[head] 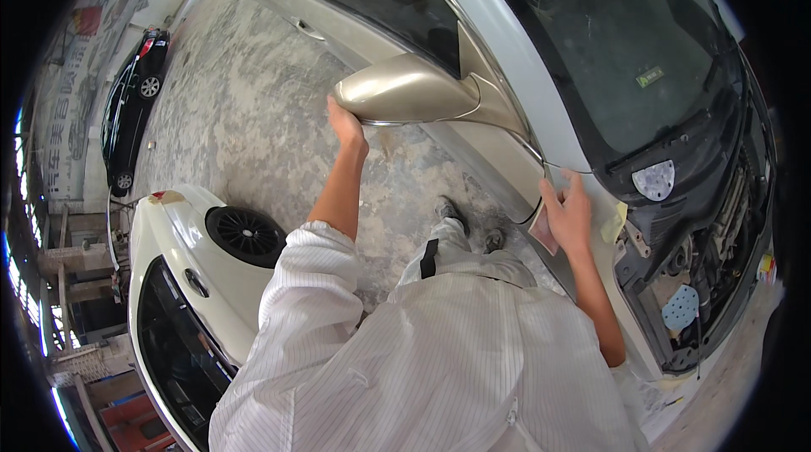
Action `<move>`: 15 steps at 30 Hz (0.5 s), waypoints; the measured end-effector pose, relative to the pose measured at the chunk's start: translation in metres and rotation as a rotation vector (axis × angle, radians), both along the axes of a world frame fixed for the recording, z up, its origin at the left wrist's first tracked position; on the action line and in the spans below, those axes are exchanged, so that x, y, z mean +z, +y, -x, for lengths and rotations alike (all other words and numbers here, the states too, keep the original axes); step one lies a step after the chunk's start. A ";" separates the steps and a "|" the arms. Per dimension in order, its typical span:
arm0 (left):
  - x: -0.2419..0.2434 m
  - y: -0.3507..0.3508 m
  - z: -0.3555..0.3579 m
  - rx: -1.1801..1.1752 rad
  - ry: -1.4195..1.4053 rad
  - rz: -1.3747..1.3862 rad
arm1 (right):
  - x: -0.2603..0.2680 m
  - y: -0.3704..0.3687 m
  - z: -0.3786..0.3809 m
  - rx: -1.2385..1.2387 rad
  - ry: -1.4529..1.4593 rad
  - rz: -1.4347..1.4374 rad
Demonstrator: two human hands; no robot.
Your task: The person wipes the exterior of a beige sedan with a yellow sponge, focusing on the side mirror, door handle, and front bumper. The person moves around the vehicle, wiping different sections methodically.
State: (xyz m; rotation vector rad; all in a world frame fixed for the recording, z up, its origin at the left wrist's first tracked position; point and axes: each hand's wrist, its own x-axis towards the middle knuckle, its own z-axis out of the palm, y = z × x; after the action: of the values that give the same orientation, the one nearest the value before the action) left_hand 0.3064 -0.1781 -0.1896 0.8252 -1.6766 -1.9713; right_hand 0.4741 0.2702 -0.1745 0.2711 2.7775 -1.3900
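A gold-beige car side mirror (412, 89) juts out from the car's front door. My left hand (346, 122) touches the outer end of its housing, with most of the fingers hidden behind it. At the front fender (599, 224), by the front edge of the door, is my right hand (566, 214), holding a reddish-brown abrasive pad or sheet (543, 232) between thumb and fingers. Its index finger points towards the base of the windshield pillar. A piece of yellowish masking tape or paper (613, 222) lies on the fender beside this hand.
The engine bay (703, 262) is open at the right, with a blue perforated sanding disc (680, 307) in it. A pale half-round disc (654, 181) rests on the black cowl. A white car (184, 224) stands at the lower left, a black car (133, 103) farther off across the concrete floor (253, 103).
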 end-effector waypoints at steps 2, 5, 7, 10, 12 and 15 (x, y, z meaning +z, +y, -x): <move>-0.001 0.000 -0.002 -0.026 -0.025 -0.053 | -0.011 0.004 -0.010 0.006 -0.005 0.025; 0.003 0.000 -0.005 -0.065 -0.031 -0.096 | -0.025 0.012 -0.021 -0.003 -0.016 0.079; 0.006 0.000 -0.010 -0.098 -0.059 -0.080 | -0.030 0.016 -0.026 -0.029 -0.073 0.139; 0.001 0.000 -0.024 -0.128 -0.148 -0.054 | -0.033 0.021 -0.029 -0.044 -0.101 0.150; -0.012 0.005 -0.038 -0.101 -0.173 -0.089 | -0.032 0.022 -0.029 -0.031 -0.084 0.145; -0.032 0.016 -0.059 -0.145 -0.281 -0.172 | -0.032 0.021 -0.029 -0.024 -0.068 0.157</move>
State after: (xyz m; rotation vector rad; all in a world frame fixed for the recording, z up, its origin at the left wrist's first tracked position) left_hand 0.3650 -0.1617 -0.2214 1.1156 -1.7821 -2.2070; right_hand 0.5032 0.2915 -0.2063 0.3403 2.6016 -1.5632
